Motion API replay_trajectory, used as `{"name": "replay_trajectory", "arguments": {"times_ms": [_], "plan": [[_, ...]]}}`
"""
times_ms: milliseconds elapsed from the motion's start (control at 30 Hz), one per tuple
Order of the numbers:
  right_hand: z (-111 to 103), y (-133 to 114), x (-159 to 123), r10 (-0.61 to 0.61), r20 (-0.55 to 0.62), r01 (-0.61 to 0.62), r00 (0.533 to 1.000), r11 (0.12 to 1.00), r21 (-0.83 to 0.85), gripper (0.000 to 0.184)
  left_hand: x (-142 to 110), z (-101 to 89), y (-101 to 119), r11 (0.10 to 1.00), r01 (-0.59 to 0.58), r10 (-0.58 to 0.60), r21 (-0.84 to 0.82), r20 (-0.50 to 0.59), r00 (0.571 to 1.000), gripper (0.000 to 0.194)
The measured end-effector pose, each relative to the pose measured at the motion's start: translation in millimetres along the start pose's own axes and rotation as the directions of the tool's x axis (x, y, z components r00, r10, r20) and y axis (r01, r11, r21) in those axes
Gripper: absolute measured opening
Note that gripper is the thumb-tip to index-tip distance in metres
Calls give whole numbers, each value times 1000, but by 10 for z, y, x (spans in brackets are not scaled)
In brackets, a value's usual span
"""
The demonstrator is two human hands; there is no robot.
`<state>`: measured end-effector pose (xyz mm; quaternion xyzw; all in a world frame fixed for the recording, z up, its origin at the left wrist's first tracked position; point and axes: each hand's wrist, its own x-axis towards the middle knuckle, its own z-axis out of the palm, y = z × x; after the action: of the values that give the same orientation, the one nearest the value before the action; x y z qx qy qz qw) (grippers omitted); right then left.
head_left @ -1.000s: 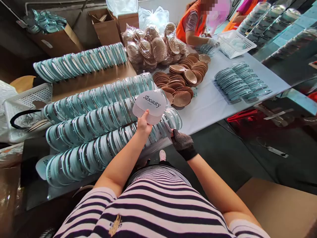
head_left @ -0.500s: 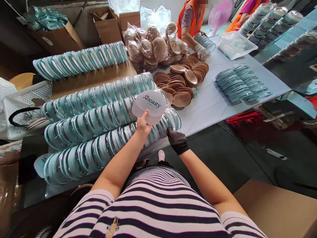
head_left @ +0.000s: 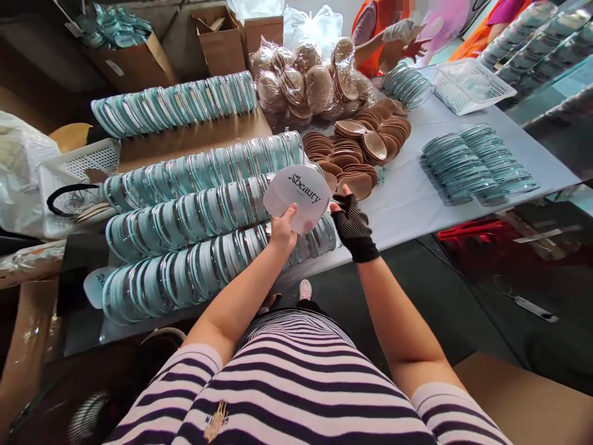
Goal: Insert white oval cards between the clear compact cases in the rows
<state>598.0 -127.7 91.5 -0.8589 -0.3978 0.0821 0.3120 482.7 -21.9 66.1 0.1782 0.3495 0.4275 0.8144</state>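
Observation:
My left hand (head_left: 283, 233) grips a stack of rounded white cards (head_left: 296, 196), thumb on top. The top card carries black "beauty" lettering. My right hand (head_left: 353, 225), in a black dotted glove with bare fingertips, is at the right edge of the cards. Its thumb and forefinger are apart; whether they touch the card edge I cannot tell. Beneath both hands runs the nearest row of clear, rounded plastic pieces with pale sheets between them (head_left: 217, 269). A second row (head_left: 194, 213) and a third row (head_left: 204, 162) lie behind it.
Brown oval pads (head_left: 356, 145) lie in piles beyond my hands, with bagged pads (head_left: 301, 83) behind. Stacked clear pieces (head_left: 477, 161) and a white basket (head_left: 472, 86) are on the right. A co-worker in an orange vest (head_left: 370, 28) holds a brown pad at the far side.
My right hand has risen from the end of the nearest row to the cards' right edge, its fingers spreading. My left hand keeps the cards. The co-worker's gloved hand has lifted with a pad.

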Motion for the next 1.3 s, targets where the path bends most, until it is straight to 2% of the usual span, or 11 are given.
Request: {"name": "replay_trajectory", "arguments": {"times_ms": [100,200,333,433,500,567,667,800,967,1100,1300], "plan": [[32,-237,81,-174,-29,170,984,981,-88,58,-109,-62,70,1000,5,-4,24,-9,1000,41],[150,-433,-59,-275,-104,264,956,959,-105,52,-211,-152,124,999,-14,17,43,-52,998,32],[203,-413,-265,-75,-184,73,980,997,-21,43,-238,-225,207,999,48,-46,23,-65,997,33],[9,-191,-574,30,-323,-64,946,993,-95,45,-136,-234,340,999,38,-42,-28,-118,992,35],[-143,-46,-915,-41,-252,-17,967,975,-223,44,-40,-238,430,998,25,-34,-64,-139,990,36],[-220,27,-1264,-99,-78,69,992,946,-317,41,39,-249,479,996,36,-47,-76,-151,987,37],[-180,-35,-1563,-51,125,97,991,911,-401,37,87,-277,457,997,58,-66,-58,-150,987,38],[-110,-275,-1468,98,254,55,962,844,-534,32,76,-312,378,999,21,-23,-28,-87,996,41],[-19,-404,-1123,233,348,35,908,786,-617,33,90,-315,376,999,45,-47,-26,-106,993,43],[226,-381,-906,280,430,21,858,818,-575,37,102,-302,396,997,50,-58,-65,-123,991,44],[393,-215,-903,160,288,-4,944,879,-476,34,105,-329,408,992,105,-113,-69,-116,987,42]]}}
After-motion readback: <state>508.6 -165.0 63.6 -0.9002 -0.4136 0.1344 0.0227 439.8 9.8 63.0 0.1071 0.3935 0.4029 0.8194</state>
